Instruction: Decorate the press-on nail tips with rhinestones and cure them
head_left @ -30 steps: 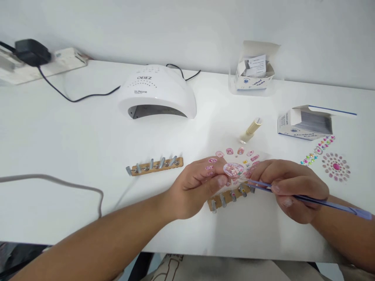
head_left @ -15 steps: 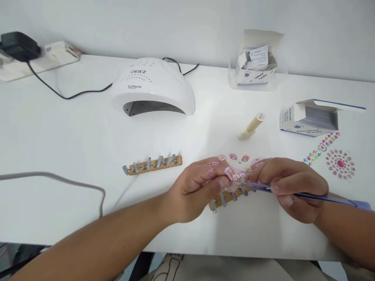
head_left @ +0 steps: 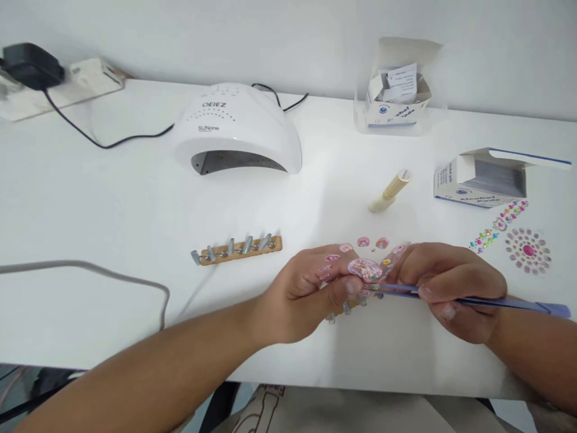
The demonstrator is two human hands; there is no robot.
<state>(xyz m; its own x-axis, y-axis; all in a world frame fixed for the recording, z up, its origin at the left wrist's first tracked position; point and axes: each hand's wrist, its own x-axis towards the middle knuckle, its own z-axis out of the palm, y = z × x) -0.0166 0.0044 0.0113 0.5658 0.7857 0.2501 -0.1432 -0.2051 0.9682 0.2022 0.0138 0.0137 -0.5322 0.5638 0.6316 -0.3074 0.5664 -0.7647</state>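
My left hand (head_left: 311, 288) pinches a clear sticker sheet (head_left: 365, 270) between thumb and fingers. Small pink nail stickers fan out around a larger pink picture at its middle. In my right hand (head_left: 460, 285) is a pair of blue tweezers (head_left: 482, 302), their tips against the sheet's lower edge beside my left thumb. The right hand's fingers behind the sheet seem to touch its right side. Below the sheet, partly covered by my hands, lies a wooden strip (head_left: 347, 308) bearing grey nail tips.
A second nail-tip strip (head_left: 241, 251) lies to the left. Behind it stands a white nail lamp (head_left: 238, 129). A cream polish bottle (head_left: 390, 191), two alcohol pad boxes (head_left: 480, 180) (head_left: 392, 113), a gem strip (head_left: 499, 225) and a round sticker sheet (head_left: 528, 250) are farther right. A grey cable (head_left: 90, 266) crosses the left side.
The sticker sheet has tilted to face the camera more and sits slightly higher and to the right. The tweezer tips now lie lower, at the sheet's bottom edge. Both hands keep their grip.
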